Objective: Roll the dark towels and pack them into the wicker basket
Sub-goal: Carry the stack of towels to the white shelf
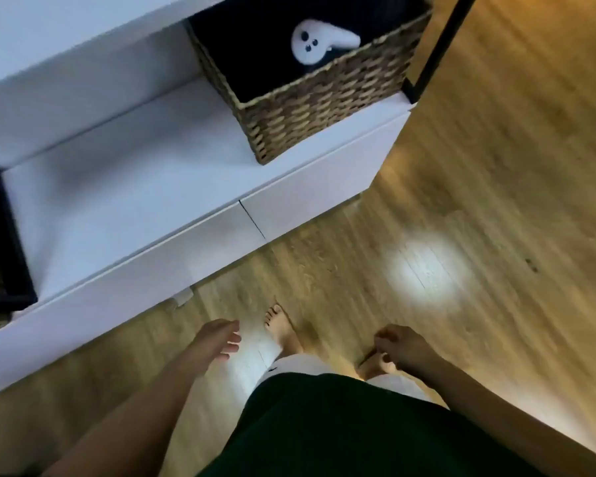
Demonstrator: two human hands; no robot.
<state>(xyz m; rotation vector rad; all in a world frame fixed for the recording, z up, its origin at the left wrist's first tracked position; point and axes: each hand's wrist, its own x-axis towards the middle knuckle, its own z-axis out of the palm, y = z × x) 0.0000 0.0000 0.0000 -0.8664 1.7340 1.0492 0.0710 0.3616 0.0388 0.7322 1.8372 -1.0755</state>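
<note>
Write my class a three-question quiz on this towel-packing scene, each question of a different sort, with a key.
1. True or false: the left hand holds a towel.
2. Which white thing lies in the wicker basket? A) controller B) cup C) shoe
3. Fill in: the wicker basket stands on a white ____.
Key: 1 false; 2 A; 3 shelf.

L hand [221, 339] relaxed, R hand [398, 347] loosely curled.
</note>
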